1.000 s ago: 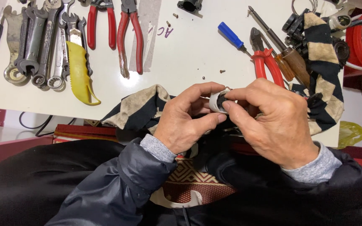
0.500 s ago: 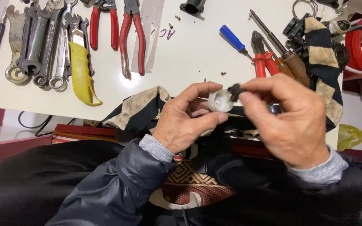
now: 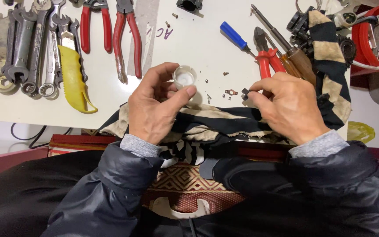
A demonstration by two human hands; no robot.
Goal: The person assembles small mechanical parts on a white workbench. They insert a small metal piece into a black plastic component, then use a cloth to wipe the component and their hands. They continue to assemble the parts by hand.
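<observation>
On the white table (image 3: 198, 39), toward its left, the left hand (image 3: 154, 109) has its fingers pinched around a small white round cup-like part (image 3: 184, 78), open side up, just above the striped cloth (image 3: 224, 123); I cannot tell whether anything lies inside it. Held so lightly at the rim, the cup could tip or slip onto the cloth. Just right of it, tiny screws (image 3: 226, 73) and a small ring terminal (image 3: 230, 92) lie loose (easy to brush off the edge with a sleeve). The right hand (image 3: 290, 105) pinches a tiny black piece (image 3: 244, 91) at its fingertips, which might drop and vanish into the cloth's folds. At far right a red basket (image 3: 365, 44) holds assorted odds and ends.
</observation>
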